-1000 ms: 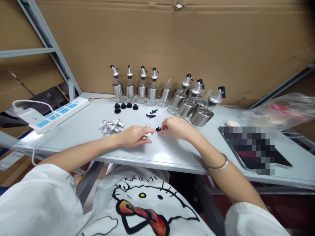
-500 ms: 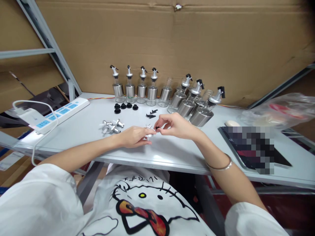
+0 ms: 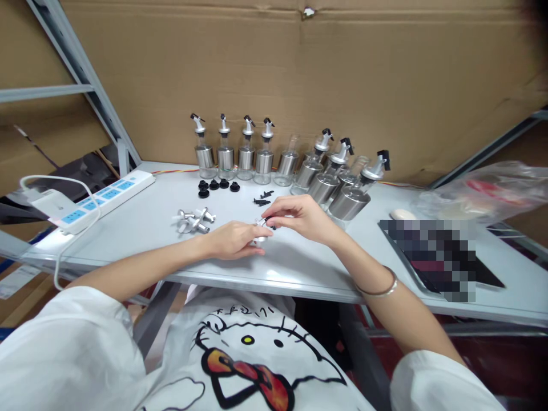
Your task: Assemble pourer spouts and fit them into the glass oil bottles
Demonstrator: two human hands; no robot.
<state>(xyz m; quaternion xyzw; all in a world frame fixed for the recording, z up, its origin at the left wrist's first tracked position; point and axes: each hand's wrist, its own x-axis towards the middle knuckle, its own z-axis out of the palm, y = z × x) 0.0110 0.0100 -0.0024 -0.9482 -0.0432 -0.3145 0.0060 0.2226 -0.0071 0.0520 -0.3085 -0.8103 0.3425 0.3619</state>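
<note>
My left hand (image 3: 233,240) pinches a silver pourer spout (image 3: 260,238) low above the front of the table. From the right, my right hand (image 3: 302,216) holds a small black flip cap (image 3: 268,219) between thumb and fingers, at the top of that spout; whether the two are joined is hidden by the fingers. Left of my left hand lies a pile of silver pourer spouts (image 3: 199,221). Beyond my hands are a few loose black flip caps (image 3: 262,201). Several black stoppers (image 3: 214,185) sit farther back to the left.
Glass-and-steel oil bottles (image 3: 264,160) line the back, several with pourers fitted; one without a pourer (image 3: 287,162) stands mid-row. A power strip (image 3: 107,197) with a white cable is on the left. A tablet-like device (image 3: 396,251) and a plastic bag (image 3: 492,191) lie on the right.
My right hand has moved slightly left, bringing the black flip cap against the top of the spout. My left hand keeps its hold in nearly the same place.
</note>
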